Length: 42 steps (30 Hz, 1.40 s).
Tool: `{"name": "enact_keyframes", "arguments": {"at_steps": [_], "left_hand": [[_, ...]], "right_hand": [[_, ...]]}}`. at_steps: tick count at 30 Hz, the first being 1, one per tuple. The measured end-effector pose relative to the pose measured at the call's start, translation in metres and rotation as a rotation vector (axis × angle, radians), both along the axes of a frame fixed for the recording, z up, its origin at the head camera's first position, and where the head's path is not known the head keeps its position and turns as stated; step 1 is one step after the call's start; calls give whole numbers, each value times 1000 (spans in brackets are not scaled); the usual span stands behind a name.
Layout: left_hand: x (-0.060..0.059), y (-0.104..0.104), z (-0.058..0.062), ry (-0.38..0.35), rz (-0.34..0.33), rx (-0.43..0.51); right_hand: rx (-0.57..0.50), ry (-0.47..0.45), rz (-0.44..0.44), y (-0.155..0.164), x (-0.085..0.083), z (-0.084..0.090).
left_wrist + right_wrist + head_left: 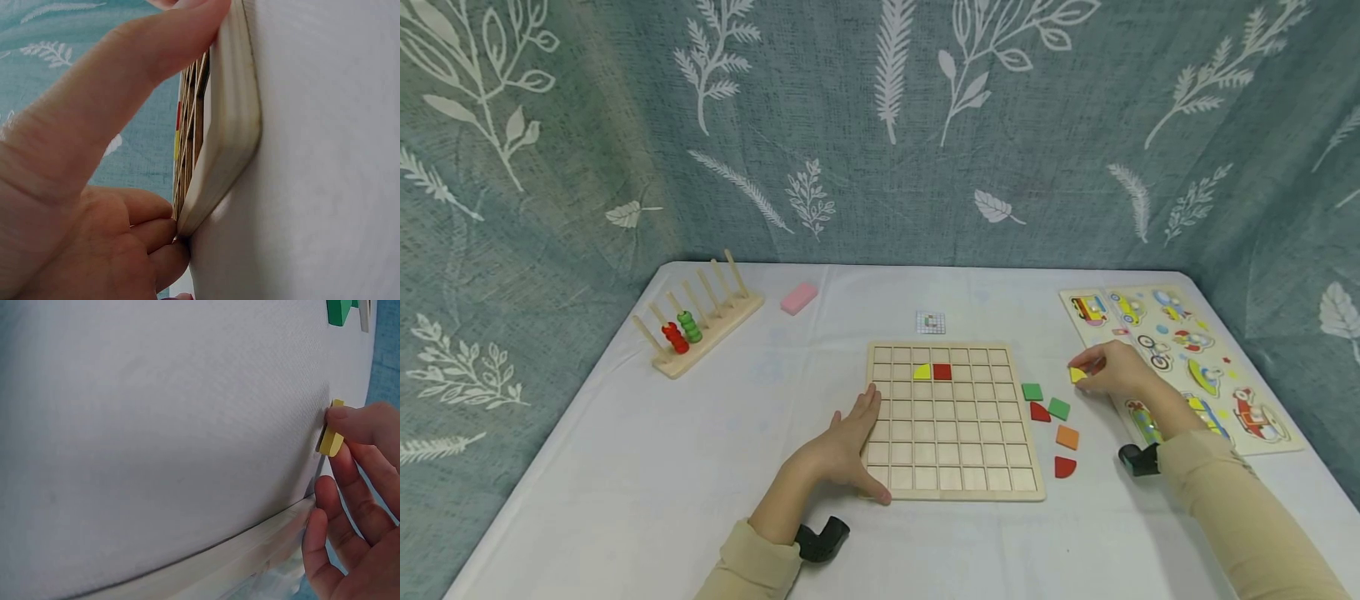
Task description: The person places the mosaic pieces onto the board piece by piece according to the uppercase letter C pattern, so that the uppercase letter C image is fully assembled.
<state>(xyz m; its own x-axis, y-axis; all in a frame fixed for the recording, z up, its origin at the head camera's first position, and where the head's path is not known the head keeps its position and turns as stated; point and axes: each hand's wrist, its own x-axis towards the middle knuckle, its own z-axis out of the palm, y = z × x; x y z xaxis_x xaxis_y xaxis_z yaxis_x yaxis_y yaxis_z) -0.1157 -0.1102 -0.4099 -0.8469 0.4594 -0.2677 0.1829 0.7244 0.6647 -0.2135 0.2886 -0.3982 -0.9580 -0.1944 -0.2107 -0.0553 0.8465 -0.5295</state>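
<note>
A wooden grid board (pixel 957 429) lies flat in the middle of the white table. In its second row from the far side sit a yellow quarter-round tile (pixel 922 372) and a red square tile (pixel 942 372). My left hand (pixel 844 446) rests on the board's near left corner, thumb at the front edge and fingers spread along the left side. To the right of the board my right hand (pixel 1112 369) pinches a yellow tile (pixel 332 439) between thumb and fingers, close to the tabletop. Loose green tiles (pixel 1032 392), red quarter-round tiles (pixel 1065 467) and an orange tile (pixel 1067 437) lie between them.
A picture puzzle board (pixel 1213 367) lies under the right forearm. A peg stand (pixel 718 335) with red and green beads stands at the far left, near a pink block (pixel 799 297). A small pattern card (pixel 931 322) lies behind the grid board.
</note>
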Motion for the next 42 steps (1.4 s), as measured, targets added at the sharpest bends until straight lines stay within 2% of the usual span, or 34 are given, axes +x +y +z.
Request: {"name": "enact_keyframes", "arguments": {"at_steps": [19, 31, 42], "left_hand": [[1, -1, 1, 13, -15, 2], [1, -1, 1, 17, -10, 16], [0, 0, 2, 15, -6, 17]], "right_hand": [[-40, 36, 11, 0, 3, 0], [-82, 89, 58, -14, 6, 4], [-117, 111, 78, -27, 4, -1]]}}
